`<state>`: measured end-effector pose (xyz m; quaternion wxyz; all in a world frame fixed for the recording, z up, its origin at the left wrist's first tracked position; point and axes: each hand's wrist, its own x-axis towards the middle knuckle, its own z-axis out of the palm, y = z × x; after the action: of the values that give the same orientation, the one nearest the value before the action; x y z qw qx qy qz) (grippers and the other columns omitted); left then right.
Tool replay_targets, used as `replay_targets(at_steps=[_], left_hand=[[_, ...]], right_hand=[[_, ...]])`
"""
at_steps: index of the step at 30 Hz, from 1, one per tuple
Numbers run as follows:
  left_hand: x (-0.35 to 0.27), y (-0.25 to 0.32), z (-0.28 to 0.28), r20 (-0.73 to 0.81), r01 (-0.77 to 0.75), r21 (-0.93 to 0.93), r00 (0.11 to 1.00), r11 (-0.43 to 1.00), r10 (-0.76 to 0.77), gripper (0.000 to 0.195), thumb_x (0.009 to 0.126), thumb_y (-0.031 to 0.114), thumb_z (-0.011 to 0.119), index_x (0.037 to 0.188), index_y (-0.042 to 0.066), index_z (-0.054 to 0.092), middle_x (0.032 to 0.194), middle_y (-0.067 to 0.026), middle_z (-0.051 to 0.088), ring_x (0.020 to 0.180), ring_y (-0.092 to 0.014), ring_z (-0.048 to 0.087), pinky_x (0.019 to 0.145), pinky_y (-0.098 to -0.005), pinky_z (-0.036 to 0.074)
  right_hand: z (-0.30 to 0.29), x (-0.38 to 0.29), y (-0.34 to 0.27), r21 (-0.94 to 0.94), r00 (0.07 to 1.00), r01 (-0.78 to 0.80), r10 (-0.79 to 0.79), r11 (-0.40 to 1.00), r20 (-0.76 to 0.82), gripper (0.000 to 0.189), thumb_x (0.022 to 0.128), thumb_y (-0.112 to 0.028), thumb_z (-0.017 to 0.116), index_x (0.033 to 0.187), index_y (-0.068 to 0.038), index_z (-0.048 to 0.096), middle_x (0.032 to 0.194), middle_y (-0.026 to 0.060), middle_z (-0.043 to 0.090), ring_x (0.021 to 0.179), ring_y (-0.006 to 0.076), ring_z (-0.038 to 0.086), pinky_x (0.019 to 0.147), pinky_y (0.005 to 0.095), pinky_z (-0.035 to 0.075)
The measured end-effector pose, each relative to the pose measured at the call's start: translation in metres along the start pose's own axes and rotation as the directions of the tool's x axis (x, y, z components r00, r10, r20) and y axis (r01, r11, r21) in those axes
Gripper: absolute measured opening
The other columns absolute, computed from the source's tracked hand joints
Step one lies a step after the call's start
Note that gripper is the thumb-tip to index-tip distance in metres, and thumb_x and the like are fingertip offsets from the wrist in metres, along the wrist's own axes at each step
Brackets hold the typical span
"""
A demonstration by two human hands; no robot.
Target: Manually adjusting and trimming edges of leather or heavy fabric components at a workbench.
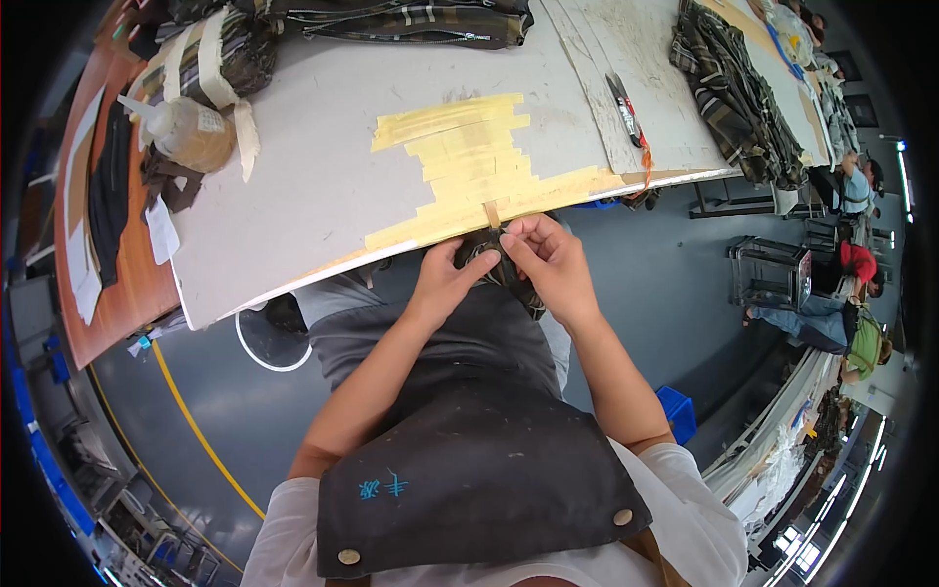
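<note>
Just below the table's front edge, my left hand (445, 282) and my right hand (555, 268) pinch a small dark plaid fabric piece (510, 273) between them. My two thumbs lie on its upper side, close together. A narrow tan strip (491, 214) runs from the yellow-taped table edge down to the piece at my fingertips. Whether the strip is fixed to the fabric I cannot tell. Yellow masking tape (477, 158) covers the tabletop (308, 161) in overlapping strips right in front of my hands. My fingers hide part of the fabric.
Thread snips (625, 114) with an orange cord lie on a worn board. Plaid garment pieces (741, 103) hang over the right edge; zippered pieces (411, 22) lie behind. At left stand a glue bottle (192, 132) and a tied bundle (220, 59). Stools (770, 271) and people are at right.
</note>
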<state>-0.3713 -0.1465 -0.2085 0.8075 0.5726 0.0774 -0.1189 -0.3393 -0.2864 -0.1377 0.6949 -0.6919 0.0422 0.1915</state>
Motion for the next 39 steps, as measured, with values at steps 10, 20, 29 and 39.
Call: replay_targets(at_steps=[10, 20, 29, 39], left_hand=[[0.0, -0.017, -0.001, -0.019, 0.089, -0.244, 0.995, 0.966, -0.096, 0.022, 0.081, 0.007, 0.064, 0.102, 0.0, 0.061, 0.089, 0.0009, 0.062, 0.078, -0.005, 0.053, 0.069, -0.0191, 0.044], [0.008, -0.014, 0.005, 0.005, 0.07, -0.257, 0.997, 0.964, -0.071, 0.024, 0.08, 0.006, 0.064, 0.103, 0.001, 0.061, 0.093, -0.0009, 0.063, 0.081, -0.006, 0.055, 0.074, -0.0204, 0.045], [0.005, -0.009, 0.001, 0.023, 0.02, -0.072, 1.0, 0.997, -0.018, 0.035, 0.078, 0.01, 0.066, 0.11, 0.0, 0.057, 0.099, -0.0043, 0.062, 0.087, -0.009, 0.055, 0.075, -0.0243, 0.046], [0.012, -0.023, 0.01, -0.02, -0.361, -0.069, 0.932, 0.93, 0.361, 0.042, 0.074, 0.024, 0.07, 0.109, 0.002, 0.059, 0.105, -0.012, 0.061, 0.098, -0.019, 0.056, 0.081, -0.0295, 0.043]], right_hand=[[0.017, 0.002, 0.008, -0.217, 0.977, 0.058, -0.1, 0.974, -0.188, 0.008, 0.085, -0.008, 0.059, 0.084, 0.0, 0.055, 0.073, -0.0026, 0.056, 0.063, 0.001, 0.049, 0.056, 0.0157, 0.04], [-0.006, -0.01, -0.009, 0.187, 0.985, -0.134, 0.111, 0.973, 0.13, 0.023, 0.078, 0.002, 0.06, 0.101, -0.002, 0.053, 0.091, -0.0011, 0.054, 0.08, 0.0052, 0.05, 0.073, 0.02, 0.04], [0.008, 0.002, 0.009, 0.165, 0.983, -0.119, 0.14, 0.979, -0.122, 0.007, 0.083, -0.008, 0.061, 0.088, -0.004, 0.058, 0.079, -0.0003, 0.057, 0.073, 0.0063, 0.053, 0.064, 0.0197, 0.041], [-0.014, -0.015, 0.002, 0.15, 0.966, -0.196, 0.165, 0.969, 0.198, 0.032, 0.088, -0.011, 0.051, 0.118, 0.0, 0.046, 0.115, 0.0095, 0.054, 0.105, 0.0202, 0.053, 0.092, 0.0346, 0.042]])
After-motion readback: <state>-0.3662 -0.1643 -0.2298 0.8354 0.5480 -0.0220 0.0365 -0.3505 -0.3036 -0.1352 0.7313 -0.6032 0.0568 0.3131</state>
